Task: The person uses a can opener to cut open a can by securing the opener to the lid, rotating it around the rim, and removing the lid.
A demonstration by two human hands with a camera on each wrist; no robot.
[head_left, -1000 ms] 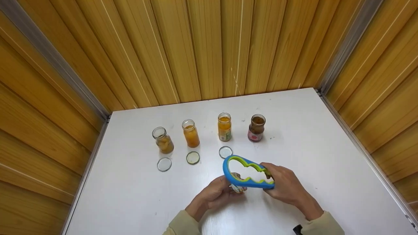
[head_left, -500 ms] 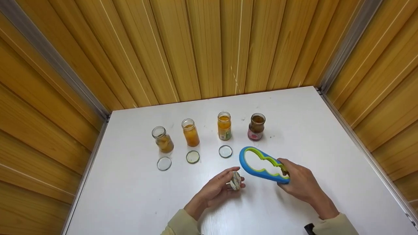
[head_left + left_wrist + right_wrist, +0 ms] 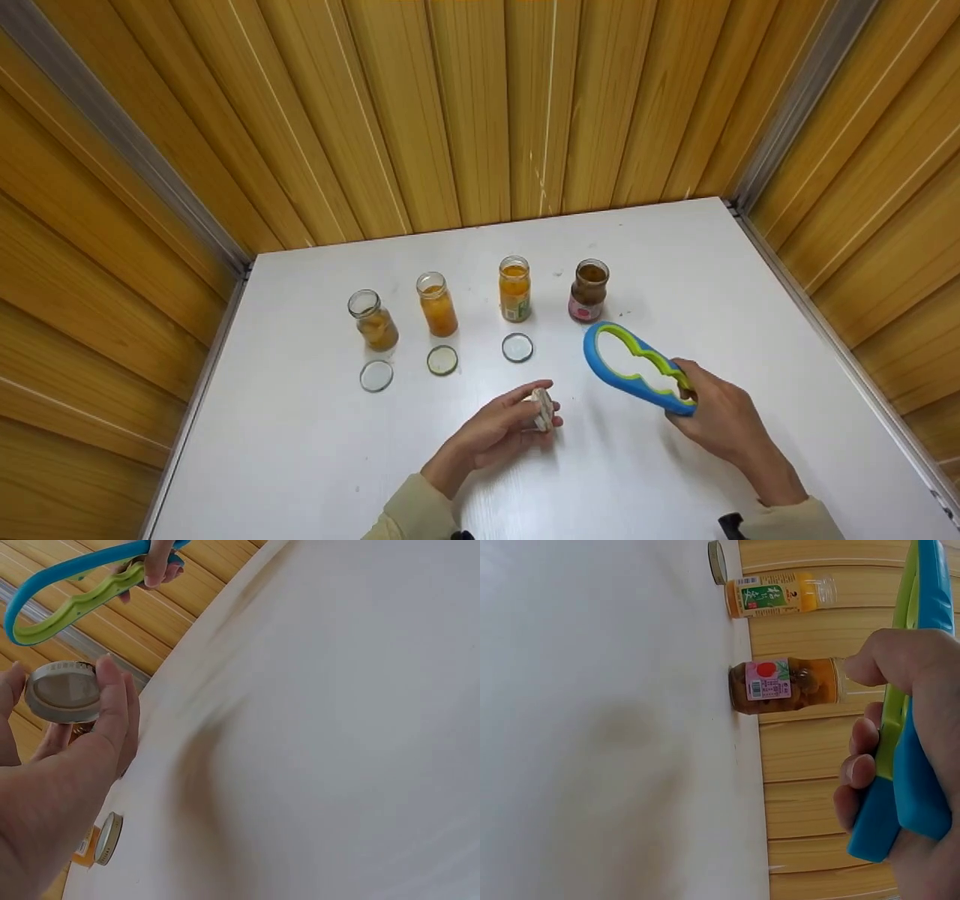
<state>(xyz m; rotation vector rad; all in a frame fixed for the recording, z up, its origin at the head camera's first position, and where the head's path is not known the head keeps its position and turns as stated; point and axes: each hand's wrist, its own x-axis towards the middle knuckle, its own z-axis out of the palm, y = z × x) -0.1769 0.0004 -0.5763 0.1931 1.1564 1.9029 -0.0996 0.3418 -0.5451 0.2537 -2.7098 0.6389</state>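
My left hand (image 3: 495,431) pinches a jar lid (image 3: 66,692) on edge between thumb and fingers, above the table. To its right, my right hand (image 3: 724,412) grips a blue and green jar opener (image 3: 637,386) by its narrow end; the wide loop points up and left. In the right wrist view the fingers wrap round the opener's handle (image 3: 877,817). Beyond the opener's loop stands an uncapped jar with a pink label (image 3: 587,292), dark inside. Left of it is an uncapped jar of orange contents with a label (image 3: 515,289).
Two more uncapped jars stand at left, one orange (image 3: 439,306) and one with pale yellow pieces (image 3: 377,326). Three lids lie in front of jars: a left lid (image 3: 376,376), a middle lid (image 3: 442,360) and a right lid (image 3: 517,347). Wooden panels (image 3: 480,112) wall the white table.
My right hand has carried the jar opener away from the left hand, to the right and slightly farther back. The left hand keeps the lid, now turned more on edge. Jars stay put.
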